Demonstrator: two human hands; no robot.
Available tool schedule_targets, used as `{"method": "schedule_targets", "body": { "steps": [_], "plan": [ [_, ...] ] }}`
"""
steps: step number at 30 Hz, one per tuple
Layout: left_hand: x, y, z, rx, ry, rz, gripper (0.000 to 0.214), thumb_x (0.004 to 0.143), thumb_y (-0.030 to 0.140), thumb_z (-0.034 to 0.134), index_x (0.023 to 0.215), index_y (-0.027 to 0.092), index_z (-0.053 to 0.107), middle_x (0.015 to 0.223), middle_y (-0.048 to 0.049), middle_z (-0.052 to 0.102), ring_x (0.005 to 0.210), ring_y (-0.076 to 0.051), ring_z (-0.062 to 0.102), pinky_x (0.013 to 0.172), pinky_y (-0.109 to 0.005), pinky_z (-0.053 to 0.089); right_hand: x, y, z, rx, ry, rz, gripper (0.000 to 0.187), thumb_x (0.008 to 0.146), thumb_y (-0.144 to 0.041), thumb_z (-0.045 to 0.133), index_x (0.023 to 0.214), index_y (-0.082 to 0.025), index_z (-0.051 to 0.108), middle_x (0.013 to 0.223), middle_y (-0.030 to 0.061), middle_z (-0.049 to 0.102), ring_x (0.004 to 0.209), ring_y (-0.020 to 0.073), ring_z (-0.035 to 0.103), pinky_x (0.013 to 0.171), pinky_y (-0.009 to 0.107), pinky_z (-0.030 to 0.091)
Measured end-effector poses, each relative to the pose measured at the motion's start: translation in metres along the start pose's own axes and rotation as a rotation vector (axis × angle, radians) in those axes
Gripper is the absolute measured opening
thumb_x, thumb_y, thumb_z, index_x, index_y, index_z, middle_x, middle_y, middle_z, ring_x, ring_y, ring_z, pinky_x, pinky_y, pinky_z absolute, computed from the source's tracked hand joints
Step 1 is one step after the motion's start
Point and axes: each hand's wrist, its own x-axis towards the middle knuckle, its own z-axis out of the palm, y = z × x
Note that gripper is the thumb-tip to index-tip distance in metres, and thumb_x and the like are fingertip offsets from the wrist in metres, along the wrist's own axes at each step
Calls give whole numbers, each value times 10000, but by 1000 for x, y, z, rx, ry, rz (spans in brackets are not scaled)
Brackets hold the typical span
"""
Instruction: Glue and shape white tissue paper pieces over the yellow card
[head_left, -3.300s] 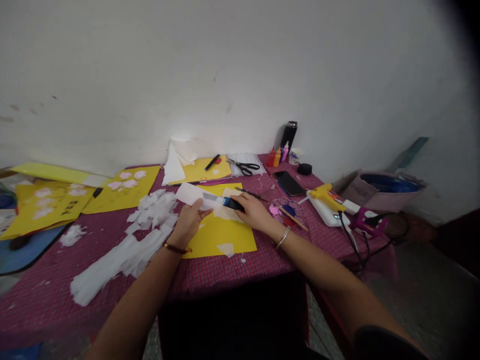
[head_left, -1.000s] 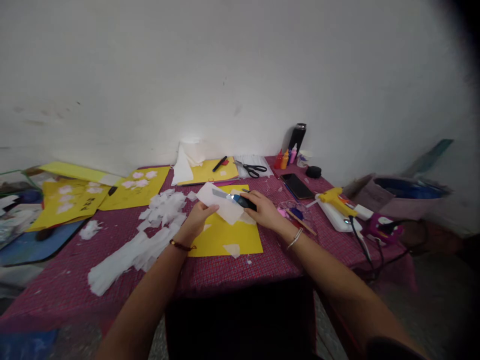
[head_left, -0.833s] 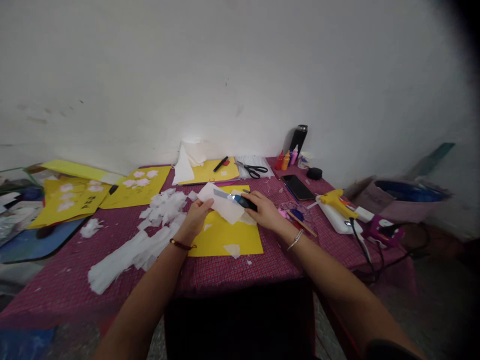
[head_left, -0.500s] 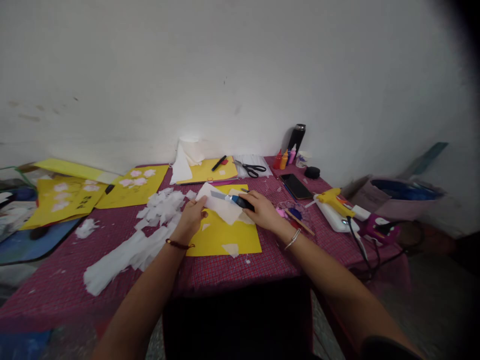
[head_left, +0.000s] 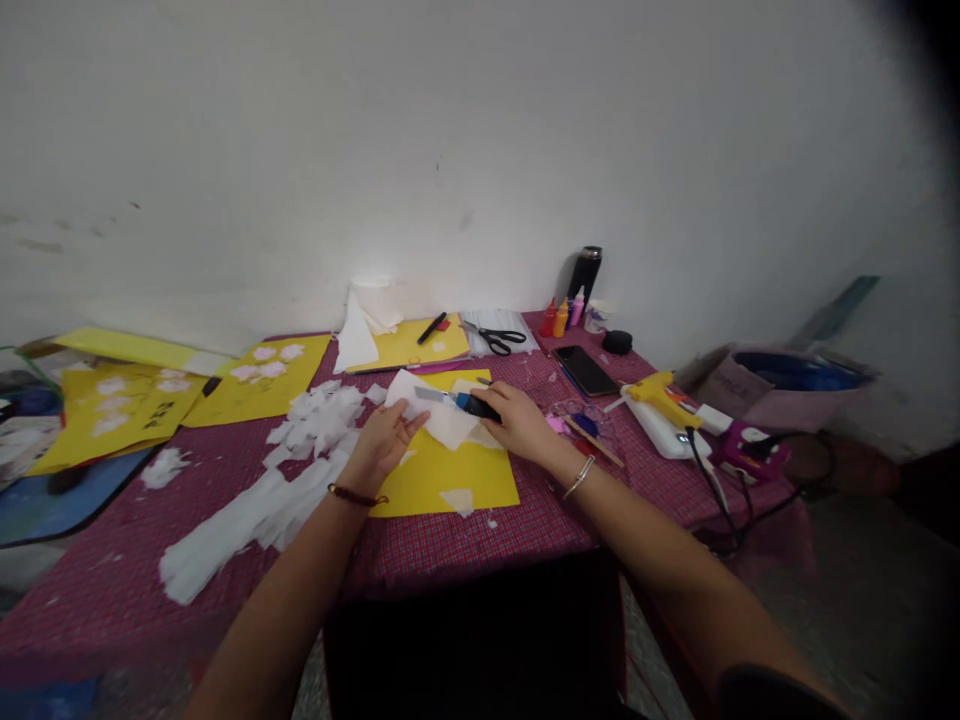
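Note:
My right hand (head_left: pixel 516 420) grips a utility knife (head_left: pixel 471 404) with a black and blue handle. Its long grey blade points left across a piece of white paper (head_left: pixel 448 428). At the paper's left edge is my left hand (head_left: pixel 384 440), thumb and fingers on the sheet. Beneath both hands lies a yellow sheet of paper (head_left: pixel 435 485), with a small torn white scrap (head_left: pixel 459 500) near its front edge. A heap of white paper pieces (head_left: pixel 319 420) and a stack of white strips (head_left: pixel 232 530) lie beside my left forearm.
Scissors (head_left: pixel 495 338), a black marker (head_left: pixel 431 328) and a tissue roll (head_left: pixel 375 305) are at the back. To the right are paint bottles (head_left: pixel 561 318), a phone (head_left: pixel 586 370) and a yellow glue gun (head_left: pixel 664 398) with cables. Yellow cards with pink flowers (head_left: pixel 262 372) lie left.
The knife blade has shifted slightly left over the white paper. My left fingers have spread a little at the paper's edge. The view has turned slightly.

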Motion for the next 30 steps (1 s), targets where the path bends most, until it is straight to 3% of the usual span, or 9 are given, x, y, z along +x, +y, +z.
{"method": "schedule_targets", "body": {
  "steps": [7,13,19,30],
  "plan": [
    [-5,-7,5,86,-78,-21,243,750,60,701,612,171,535,599,39,611,544,-68,570,778,-290,600,0,-2,-2,62,-18,10,498,839,-130,593,1329,-199,536,1178,111,598,1112,239,558,960,389,465],
    [2,6,-3,89,-23,82,399,687,56,733,546,191,385,470,107,455,446,-48,447,789,-335,603,0,12,-6,91,-5,58,536,816,-104,582,1345,-182,538,1151,109,602,1033,223,589,931,367,478],
    [2,12,-6,62,-19,74,382,712,12,696,540,179,398,494,97,473,447,-50,447,785,-352,600,-1,12,-4,63,-18,32,522,824,-124,587,1339,-195,546,1140,105,606,1046,234,586,926,372,480],
    [-1,-2,-3,109,-68,-17,334,758,55,688,539,180,470,509,61,524,496,-71,504,813,-320,580,1,4,-5,67,-10,30,509,828,-124,588,1333,-170,545,1169,116,607,1084,234,571,957,372,464]
  ]
}}
